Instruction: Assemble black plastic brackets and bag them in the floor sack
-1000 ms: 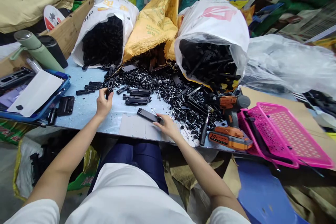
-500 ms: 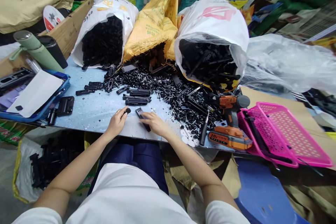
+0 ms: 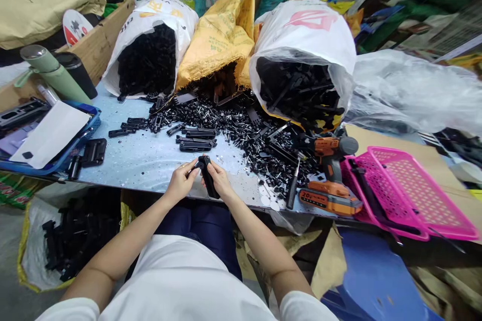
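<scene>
My left hand (image 3: 179, 183) and my right hand (image 3: 219, 180) meet at the near edge of the blue table (image 3: 143, 160). Together they grip a long black plastic part (image 3: 208, 180) between them. My left fingers pinch a small black piece against its top end. My right fingers wrap round the part's body. Just beyond my hands lie a few similar black bars (image 3: 196, 139) and a spread of small black pieces with metal pins (image 3: 244, 130).
Three sacks of black parts stand at the back: white (image 3: 150, 45), yellow (image 3: 222, 35), white (image 3: 301, 60). An orange cordless drill (image 3: 327, 170) and pink baskets (image 3: 406, 195) sit right. A blue tray (image 3: 48, 135), green flask (image 3: 52, 72) and black hinge piece (image 3: 94, 151) lie left.
My left hand came back from the far pile with a small black piece. My right hand slid the long part toward me. Both hands now hold it together at the table edge.
</scene>
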The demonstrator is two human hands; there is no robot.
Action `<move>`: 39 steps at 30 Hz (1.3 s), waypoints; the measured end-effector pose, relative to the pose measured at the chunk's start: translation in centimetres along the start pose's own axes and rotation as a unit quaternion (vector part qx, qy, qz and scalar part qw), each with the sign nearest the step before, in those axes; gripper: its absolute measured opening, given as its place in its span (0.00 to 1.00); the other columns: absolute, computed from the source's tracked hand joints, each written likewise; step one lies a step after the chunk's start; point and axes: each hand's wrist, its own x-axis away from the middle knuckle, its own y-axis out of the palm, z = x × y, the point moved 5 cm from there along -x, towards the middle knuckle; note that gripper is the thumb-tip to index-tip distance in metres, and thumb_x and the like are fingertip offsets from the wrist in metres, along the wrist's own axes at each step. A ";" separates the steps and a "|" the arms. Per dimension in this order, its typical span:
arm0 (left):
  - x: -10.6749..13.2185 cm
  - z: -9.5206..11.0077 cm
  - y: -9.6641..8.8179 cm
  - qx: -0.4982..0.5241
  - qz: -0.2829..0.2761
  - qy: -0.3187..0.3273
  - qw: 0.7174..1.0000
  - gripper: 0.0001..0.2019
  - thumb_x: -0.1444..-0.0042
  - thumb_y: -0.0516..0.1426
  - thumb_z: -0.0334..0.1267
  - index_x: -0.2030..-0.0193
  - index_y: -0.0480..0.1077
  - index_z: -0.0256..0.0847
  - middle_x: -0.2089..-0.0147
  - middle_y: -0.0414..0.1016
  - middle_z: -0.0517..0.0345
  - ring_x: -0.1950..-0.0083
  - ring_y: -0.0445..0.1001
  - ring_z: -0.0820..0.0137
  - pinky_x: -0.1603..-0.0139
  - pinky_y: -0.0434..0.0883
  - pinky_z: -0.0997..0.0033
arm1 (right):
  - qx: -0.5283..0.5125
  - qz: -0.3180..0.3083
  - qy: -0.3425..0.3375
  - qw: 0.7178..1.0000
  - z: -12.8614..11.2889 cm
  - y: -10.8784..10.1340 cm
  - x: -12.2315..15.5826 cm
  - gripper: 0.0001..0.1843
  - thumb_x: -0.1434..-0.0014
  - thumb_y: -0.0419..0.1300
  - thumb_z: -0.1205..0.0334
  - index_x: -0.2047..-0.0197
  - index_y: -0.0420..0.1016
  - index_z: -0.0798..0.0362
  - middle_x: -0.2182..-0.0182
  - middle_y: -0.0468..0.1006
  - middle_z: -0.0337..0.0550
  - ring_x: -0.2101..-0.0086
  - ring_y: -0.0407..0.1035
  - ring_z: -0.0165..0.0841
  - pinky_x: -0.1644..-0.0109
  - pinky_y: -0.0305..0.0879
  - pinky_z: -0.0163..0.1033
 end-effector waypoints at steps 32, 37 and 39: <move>-0.1 2.2 -0.7 -0.035 0.031 0.134 0.990 0.17 0.36 0.47 0.37 0.46 0.69 0.37 0.60 0.74 0.49 0.59 0.72 0.68 0.57 0.70 0.67 | 0.130 0.069 -0.195 0.970 -0.9 1.5 2.0 0.26 0.38 0.53 0.53 0.37 0.60 0.43 0.65 0.68 0.39 0.78 0.65 0.21 0.72 0.69 0.32; -0.5 0.3 -0.2 -0.023 0.025 0.086 0.996 0.16 0.37 0.47 0.38 0.48 0.70 0.37 0.62 0.74 0.51 0.61 0.72 0.69 0.56 0.69 0.66 | 0.144 0.049 -0.141 0.978 0.4 0.9 1.1 0.28 0.39 0.53 0.50 0.37 0.60 0.46 0.64 0.71 0.40 0.79 0.65 0.22 0.72 0.70 0.33; -0.6 -0.3 0.0 -0.017 0.014 0.071 0.997 0.16 0.37 0.48 0.39 0.48 0.71 0.37 0.63 0.74 0.51 0.61 0.72 0.68 0.56 0.69 0.66 | 0.159 0.026 -0.131 0.978 0.7 0.8 0.9 0.30 0.40 0.54 0.49 0.37 0.59 0.47 0.62 0.73 0.42 0.78 0.65 0.23 0.71 0.70 0.34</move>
